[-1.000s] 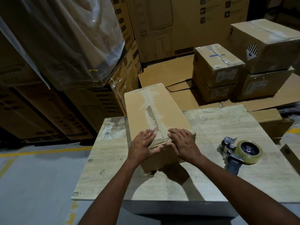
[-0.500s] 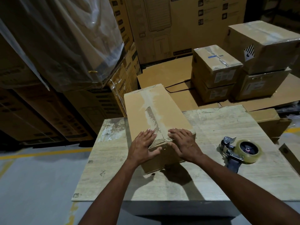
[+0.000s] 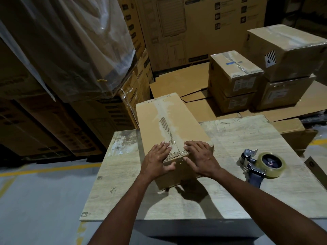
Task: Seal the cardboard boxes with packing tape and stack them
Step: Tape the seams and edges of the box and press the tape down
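A long brown cardboard box (image 3: 155, 121) lies on the wooden table (image 3: 230, 200), its far end hanging past the table's back edge. A torn strip of old tape runs down its top seam. My left hand (image 3: 156, 160) and my right hand (image 3: 201, 159) press flat on the near end of the box top, one on each side of the seam, with thumbs over the front edge. A tape dispenser (image 3: 263, 165) with a clear roll lies on the table to the right of my right hand.
Taped boxes (image 3: 233, 75) are stacked two high on flattened cardboard behind the table, with a bigger stack (image 3: 286, 50) to their right. Plastic-wrapped cartons (image 3: 70, 41) tower at the left. Another box (image 3: 292, 131) sits low beside the table's right edge.
Both hands stay pressed on the near end of the box. Only slight shifts of the fingers and the camera show.
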Available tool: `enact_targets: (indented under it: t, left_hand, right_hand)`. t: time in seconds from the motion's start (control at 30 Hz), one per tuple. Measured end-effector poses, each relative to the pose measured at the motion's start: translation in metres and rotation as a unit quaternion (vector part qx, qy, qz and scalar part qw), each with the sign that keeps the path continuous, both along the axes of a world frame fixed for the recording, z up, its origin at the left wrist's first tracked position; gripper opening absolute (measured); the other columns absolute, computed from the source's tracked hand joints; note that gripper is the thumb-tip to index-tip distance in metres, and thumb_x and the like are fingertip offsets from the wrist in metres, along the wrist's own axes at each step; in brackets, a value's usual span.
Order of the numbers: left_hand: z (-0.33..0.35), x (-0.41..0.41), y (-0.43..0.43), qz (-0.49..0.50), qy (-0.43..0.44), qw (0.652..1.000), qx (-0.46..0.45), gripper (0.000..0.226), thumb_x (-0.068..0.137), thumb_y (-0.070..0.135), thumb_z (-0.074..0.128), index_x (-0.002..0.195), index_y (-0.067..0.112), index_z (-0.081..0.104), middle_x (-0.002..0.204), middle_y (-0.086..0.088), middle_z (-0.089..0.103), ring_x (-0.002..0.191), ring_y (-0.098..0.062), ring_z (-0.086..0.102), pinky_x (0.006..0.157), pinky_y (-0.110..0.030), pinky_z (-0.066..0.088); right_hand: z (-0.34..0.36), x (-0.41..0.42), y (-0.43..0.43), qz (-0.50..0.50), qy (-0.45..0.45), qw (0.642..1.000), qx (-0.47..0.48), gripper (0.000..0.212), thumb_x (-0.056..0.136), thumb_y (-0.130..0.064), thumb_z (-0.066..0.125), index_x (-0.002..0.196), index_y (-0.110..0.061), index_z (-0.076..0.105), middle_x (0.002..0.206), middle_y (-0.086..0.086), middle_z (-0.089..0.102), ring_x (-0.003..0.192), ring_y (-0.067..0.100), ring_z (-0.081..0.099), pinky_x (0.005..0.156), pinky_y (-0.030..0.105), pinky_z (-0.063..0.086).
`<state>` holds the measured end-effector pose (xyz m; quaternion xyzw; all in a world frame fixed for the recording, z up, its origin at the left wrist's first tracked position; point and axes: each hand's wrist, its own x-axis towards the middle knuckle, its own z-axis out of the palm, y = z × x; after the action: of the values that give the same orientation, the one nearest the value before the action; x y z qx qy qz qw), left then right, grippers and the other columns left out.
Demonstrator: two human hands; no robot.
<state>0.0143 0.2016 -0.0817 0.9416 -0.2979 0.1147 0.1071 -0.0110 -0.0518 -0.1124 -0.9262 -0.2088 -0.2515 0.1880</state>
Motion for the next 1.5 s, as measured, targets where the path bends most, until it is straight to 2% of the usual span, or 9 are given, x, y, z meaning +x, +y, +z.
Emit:
enact_targets:
  t: [0.23, 0.53, 0.73, 0.87, 0.97, 1.03, 1.17, 1.3, 1.5]
  left_hand:
    - [0.013, 0.004, 0.015, -0.054, 0.106, 0.992, -0.029, 0.069, 0.093, 0.045, 0.031, 0.159, 0.024, 0.032, 0.166, 0.007, 0.023, 0.156, -0.007, 0.012, 0.128, -0.032, 0.006]
    - [0.012, 0.005, 0.016, -0.062, 0.109, 0.991, -0.050, 0.065, 0.096, 0.043, 0.031, 0.158, 0.022, 0.036, 0.166, 0.003, 0.027, 0.156, -0.009, 0.015, 0.128, -0.031, 0.006]
    - [0.009, 0.005, 0.017, -0.052, 0.096, 0.994, -0.023, 0.065, 0.098, 0.048, 0.034, 0.159, 0.026, 0.033, 0.167, 0.006, 0.023, 0.156, -0.006, 0.011, 0.128, -0.033, 0.006]
    - [0.008, 0.001, 0.012, -0.033, 0.065, 0.997, 0.034, 0.069, 0.102, 0.061, 0.033, 0.161, 0.027, 0.027, 0.169, 0.006, 0.017, 0.156, -0.005, 0.006, 0.128, -0.036, 0.008]
    - [0.009, -0.007, 0.004, 0.003, 0.045, 0.997, 0.055, 0.067, 0.105, 0.063, 0.024, 0.162, 0.027, 0.026, 0.168, 0.007, 0.016, 0.156, -0.005, 0.005, 0.129, -0.035, 0.005]
    - [0.010, -0.012, -0.001, 0.024, 0.039, 0.996, 0.076, 0.069, 0.104, 0.064, 0.015, 0.162, 0.028, 0.022, 0.168, 0.009, 0.012, 0.156, -0.006, 0.003, 0.128, -0.032, 0.000]
    - [0.009, -0.012, 0.002, 0.019, 0.044, 0.994, 0.094, 0.072, 0.101, 0.066, 0.009, 0.162, 0.028, 0.018, 0.169, 0.009, 0.010, 0.156, -0.007, 0.002, 0.128, -0.034, 0.002]
    - [0.011, -0.008, 0.016, -0.022, 0.054, 0.993, 0.101, 0.068, 0.104, 0.064, 0.015, 0.163, 0.029, 0.015, 0.170, 0.011, 0.007, 0.156, -0.002, -0.003, 0.128, -0.038, 0.007]
    - [0.021, -0.001, 0.037, -0.066, 0.063, 0.988, 0.126, 0.069, 0.103, 0.067, 0.012, 0.163, 0.033, 0.013, 0.170, 0.013, 0.002, 0.155, -0.002, -0.007, 0.127, -0.035, -0.003]
  right_hand:
    - [0.001, 0.001, 0.012, -0.050, -0.012, 0.999, 0.013, 0.050, 0.095, -0.066, 0.053, 0.115, -0.020, 0.063, 0.132, -0.004, 0.060, 0.118, 0.018, 0.054, 0.100, 0.039, 0.035]
    - [-0.004, 0.003, 0.012, -0.056, -0.019, 0.998, 0.002, 0.061, 0.088, -0.072, 0.062, 0.117, -0.018, 0.065, 0.133, -0.001, 0.062, 0.120, 0.020, 0.054, 0.101, 0.039, 0.035]
    - [-0.001, 0.005, -0.004, 0.001, 0.043, 0.997, -0.068, 0.069, 0.084, -0.062, 0.070, 0.136, -0.021, 0.052, 0.148, 0.000, 0.050, 0.133, 0.023, 0.049, 0.111, 0.038, 0.029]
    - [0.012, 0.001, -0.020, 0.020, 0.083, 0.995, -0.052, 0.066, 0.097, -0.067, 0.047, 0.145, -0.022, 0.048, 0.160, 0.004, 0.039, 0.146, 0.021, 0.033, 0.122, 0.046, 0.027]
    - [0.019, 0.001, -0.040, -0.067, 0.129, 0.989, -0.035, 0.061, 0.105, -0.062, 0.026, 0.156, -0.030, 0.037, 0.171, 0.010, 0.015, 0.157, 0.028, 0.011, 0.126, 0.050, 0.011]
    - [0.021, 0.002, -0.047, -0.082, 0.184, 0.979, -0.009, 0.060, 0.106, -0.062, 0.025, 0.160, -0.035, 0.030, 0.172, 0.010, 0.006, 0.159, 0.029, 0.006, 0.125, 0.051, 0.012]
    - [0.022, -0.007, -0.046, -0.064, 0.224, 0.972, 0.043, 0.059, 0.106, -0.057, 0.037, 0.159, -0.033, 0.032, 0.172, 0.004, 0.013, 0.154, 0.028, 0.022, 0.119, 0.048, 0.032]
    - [0.021, -0.020, -0.046, -0.070, 0.200, 0.977, 0.028, 0.056, 0.107, -0.052, 0.042, 0.158, -0.031, 0.035, 0.171, 0.005, 0.019, 0.150, 0.028, 0.030, 0.116, 0.046, 0.037]
    - [0.007, -0.039, -0.049, -0.022, 0.136, 0.990, 0.011, 0.059, 0.097, -0.013, 0.068, 0.152, -0.022, 0.049, 0.163, 0.013, 0.038, 0.135, 0.035, 0.053, 0.102, 0.045, 0.052]
